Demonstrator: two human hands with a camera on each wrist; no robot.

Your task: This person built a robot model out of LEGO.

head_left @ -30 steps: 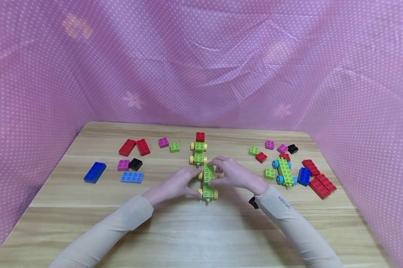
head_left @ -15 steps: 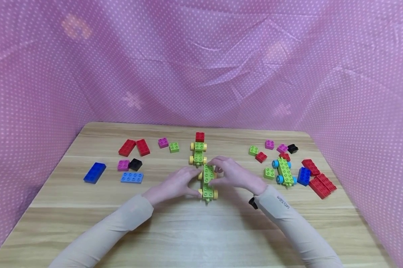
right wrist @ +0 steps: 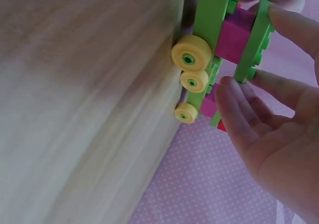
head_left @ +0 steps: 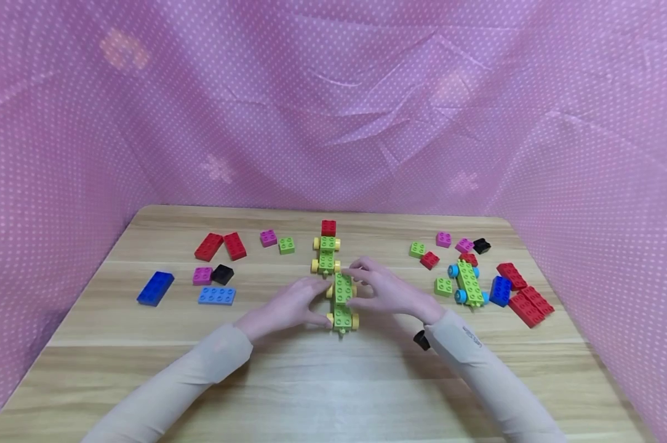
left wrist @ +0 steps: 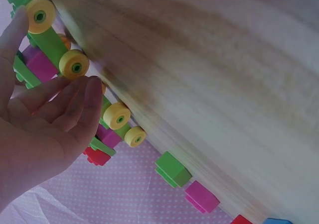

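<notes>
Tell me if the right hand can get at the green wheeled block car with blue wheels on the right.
Probably yes. The right hand holds the yellow-wheeled green block car, and bare wooden table lies between it and the blue-wheeled green block car; only a small green block sits beside the path.

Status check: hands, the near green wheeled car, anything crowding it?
Left hand and right hand pinch the near green car from both sides. Car on the table, wheels down. Second green car sits close behind it; contact unclear.
</notes>
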